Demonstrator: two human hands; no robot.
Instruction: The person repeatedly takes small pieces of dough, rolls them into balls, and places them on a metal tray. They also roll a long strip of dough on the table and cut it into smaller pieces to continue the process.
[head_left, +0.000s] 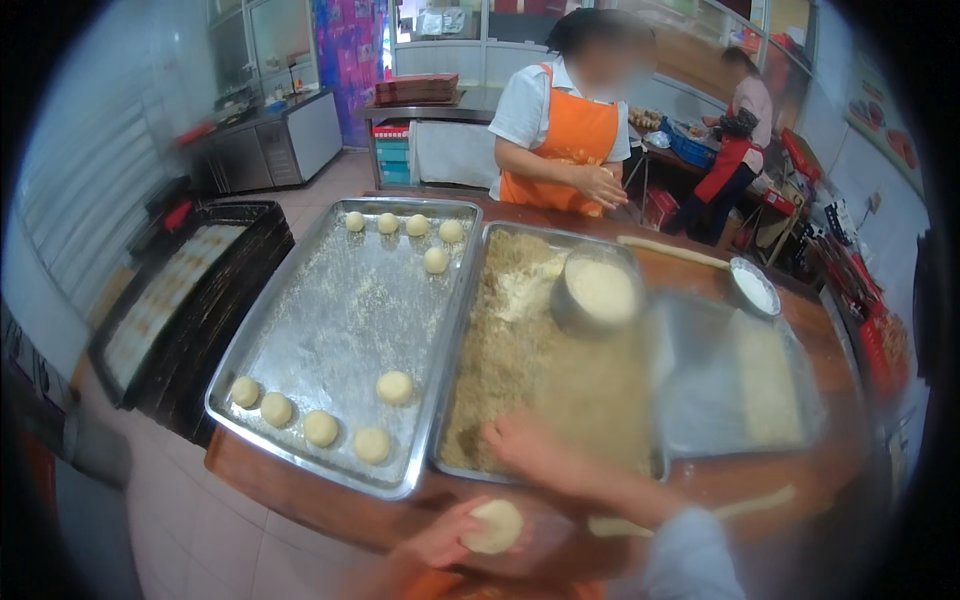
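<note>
My left hand (450, 534) holds a flattened round of pale dough (492, 526) near the table's front edge. My right hand (517, 444) reaches into the crumbly brown filling (517, 375) at the near left part of a metal tray; its fingers are bent, and blur hides whether they grip any filling. Pale powder (529, 289) and a round metal bowl of pale crumbs (600, 289) lie in that tray's far part. On the metal baking tray (315, 330) to the left, several dough balls (320, 428) sit along the near and far ends.
A clear plastic sheet with a dough slab (766, 382) lies at right. Dough strips (754, 504) rest near and far, beside a small bowl of white powder (755, 287). A co-worker in an orange apron (574, 142) stands opposite; another person works behind. Stacked dark trays (217, 300) stand left.
</note>
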